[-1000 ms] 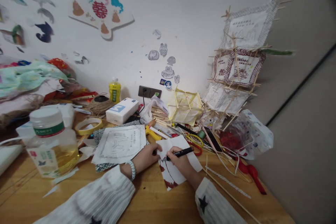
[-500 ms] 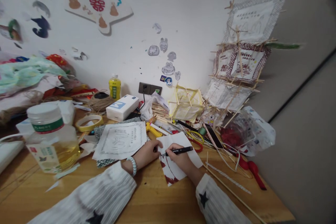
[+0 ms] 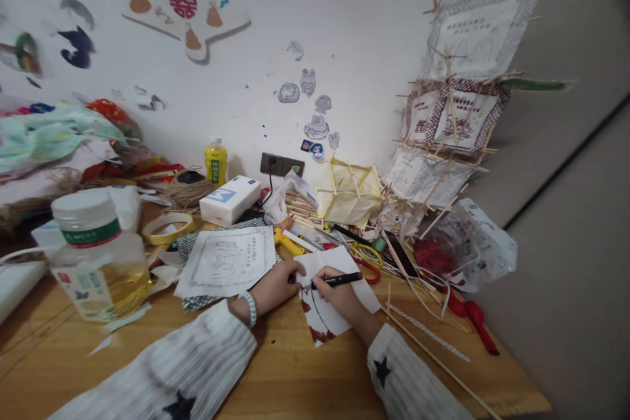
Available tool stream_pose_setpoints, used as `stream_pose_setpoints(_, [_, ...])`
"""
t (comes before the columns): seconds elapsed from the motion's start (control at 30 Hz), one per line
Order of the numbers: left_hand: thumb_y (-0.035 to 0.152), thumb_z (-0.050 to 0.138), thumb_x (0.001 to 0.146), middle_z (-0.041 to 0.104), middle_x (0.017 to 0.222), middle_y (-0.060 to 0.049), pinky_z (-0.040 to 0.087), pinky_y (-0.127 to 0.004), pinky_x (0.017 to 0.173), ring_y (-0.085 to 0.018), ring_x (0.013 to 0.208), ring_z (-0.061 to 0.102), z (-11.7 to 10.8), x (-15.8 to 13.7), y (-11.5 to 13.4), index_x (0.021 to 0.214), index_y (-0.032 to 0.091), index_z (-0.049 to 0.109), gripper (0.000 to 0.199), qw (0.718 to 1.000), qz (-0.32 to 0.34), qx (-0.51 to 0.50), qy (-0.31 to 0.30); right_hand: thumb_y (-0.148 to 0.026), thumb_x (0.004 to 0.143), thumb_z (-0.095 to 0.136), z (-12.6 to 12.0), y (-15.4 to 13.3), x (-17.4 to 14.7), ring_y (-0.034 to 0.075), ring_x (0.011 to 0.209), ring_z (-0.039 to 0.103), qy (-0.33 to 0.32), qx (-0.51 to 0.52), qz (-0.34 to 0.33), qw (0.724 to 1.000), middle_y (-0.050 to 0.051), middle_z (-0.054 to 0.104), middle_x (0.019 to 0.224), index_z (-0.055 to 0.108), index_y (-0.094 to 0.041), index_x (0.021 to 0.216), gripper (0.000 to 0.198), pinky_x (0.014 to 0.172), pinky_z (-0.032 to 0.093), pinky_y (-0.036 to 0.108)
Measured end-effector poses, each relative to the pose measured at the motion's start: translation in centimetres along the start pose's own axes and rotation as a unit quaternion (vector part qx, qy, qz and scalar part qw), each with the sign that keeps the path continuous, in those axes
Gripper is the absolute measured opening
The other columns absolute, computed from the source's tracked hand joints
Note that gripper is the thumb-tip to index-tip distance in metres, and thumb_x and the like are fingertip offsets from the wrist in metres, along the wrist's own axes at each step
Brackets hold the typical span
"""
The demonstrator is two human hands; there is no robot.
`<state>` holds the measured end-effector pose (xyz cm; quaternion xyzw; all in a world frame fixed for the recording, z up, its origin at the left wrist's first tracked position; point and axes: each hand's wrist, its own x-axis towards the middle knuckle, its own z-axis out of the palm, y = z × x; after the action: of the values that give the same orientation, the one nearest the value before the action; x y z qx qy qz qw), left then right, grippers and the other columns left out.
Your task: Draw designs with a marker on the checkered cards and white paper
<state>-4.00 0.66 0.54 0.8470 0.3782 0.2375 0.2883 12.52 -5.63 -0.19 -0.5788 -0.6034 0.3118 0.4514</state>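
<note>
The right hand (image 3: 337, 295) holds a black marker (image 3: 342, 280), its fingers closed around the barrel near the tip; the marker slants, its tip end pointing left toward the left hand and its back end out past the knuckles to the right; the tip is low over the left part of a white paper (image 3: 331, 326), too small to tell whether it touches. The left hand (image 3: 277, 285) rests at the left edge of this paper, its fingers bent; whether they pinch the edge or only press on it, I cannot tell; a beaded bracelet (image 3: 251, 310) circles the left wrist.

The paper lies on the wooden table (image 3: 280, 380), between the two hands and partly under the right one; it bears a dark red line and dark red patches along its lower left side. Left of it, a sheet with a drawing (image 3: 224, 262) lies on a patterned sheet (image 3: 194, 304); a yellow tool (image 3: 290, 244) lies just behind the left hand; a phone (image 3: 401, 254) lies behind and to the right of the paper; a long thin stick (image 3: 438, 361) runs beside the right sleeve. Farther left stand a large jar (image 3: 93, 275) with yellow liquid and, behind it, a roll of tape (image 3: 168, 237) lying flat.
</note>
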Motion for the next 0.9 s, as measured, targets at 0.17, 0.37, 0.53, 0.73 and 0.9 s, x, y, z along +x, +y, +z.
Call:
stream_pose_setpoints(0.17, [0.01, 0.057, 0.067, 0.063, 0.074, 0.0, 0.042, -0.022, 0.064, -0.015, 0.07, 0.059, 0.1, 0.04, -0.16, 0.091, 0.017, 0.063, 0.025, 1.0, 0.001, -0.002, -0.001, -0.036, 0.073, 0.049, -0.07, -0.09, -0.03, 0.011, 0.046, 0.039, -0.003, -0.002, 0.009, 1.0, -0.006, 0.043, 0.048, 0.046, -0.021, 0.06, 0.021, 0.045, 0.03, 0.024])
stream_pose_setpoints(0.37, [0.012, 0.057, 0.068, 0.063, 0.074, 0.0, 0.042, -0.022, 0.064, -0.015, 0.07, 0.058, 0.21, 0.06, -0.35, 0.091, 0.017, 0.063, 0.024, 1.0, 0.003, -0.003, -0.003, -0.035, 0.075, 0.049, -0.16, 0.23, 0.0, 0.01, 0.047, 0.039, -0.008, -0.002, -0.003, 1.0, -0.006, 0.042, 0.048, 0.046, -0.021, 0.06, 0.021, 0.046, 0.03, 0.023])
stream_pose_setpoints(0.53, [0.012, 0.057, 0.069, 0.062, 0.073, 0.001, 0.042, -0.022, 0.064, -0.014, 0.069, 0.058, 0.15, 0.03, -0.27, 0.091, 0.017, 0.062, 0.023, 1.0, 0.007, -0.004, -0.006, -0.034, 0.075, 0.051, -0.15, 0.27, 0.01, 0.01, 0.046, 0.039, -0.011, 0.001, -0.005, 1.0, -0.006, 0.044, 0.049, 0.048, -0.02, 0.063, 0.019, 0.046, 0.03, 0.023])
stream_pose_setpoints(0.73, [0.011, 0.056, 0.069, 0.063, 0.073, 0.0, 0.042, -0.022, 0.064, -0.015, 0.069, 0.058, 0.14, 0.0, -0.22, 0.091, 0.017, 0.063, 0.024, 1.0, 0.007, -0.006, -0.006, -0.034, 0.075, 0.05, -0.19, 0.36, 0.05, 0.01, 0.047, 0.039, -0.004, -0.003, -0.002, 1.0, -0.006, 0.043, 0.048, 0.046, -0.021, 0.06, 0.021, 0.046, 0.03, 0.023])
stream_pose_setpoints(0.9, [0.011, 0.056, 0.068, 0.063, 0.074, 0.0, 0.043, -0.022, 0.065, -0.015, 0.07, 0.059, 0.06, -0.06, -0.11, 0.091, 0.016, 0.063, 0.025, 1.0, 0.005, -0.009, -0.007, -0.034, 0.076, 0.049, -0.17, 0.46, 0.12, 0.01, 0.046, 0.039, 0.0, -0.011, 0.001, 1.0, -0.007, 0.041, 0.047, 0.044, -0.021, 0.058, 0.023, 0.046, 0.03, 0.023])
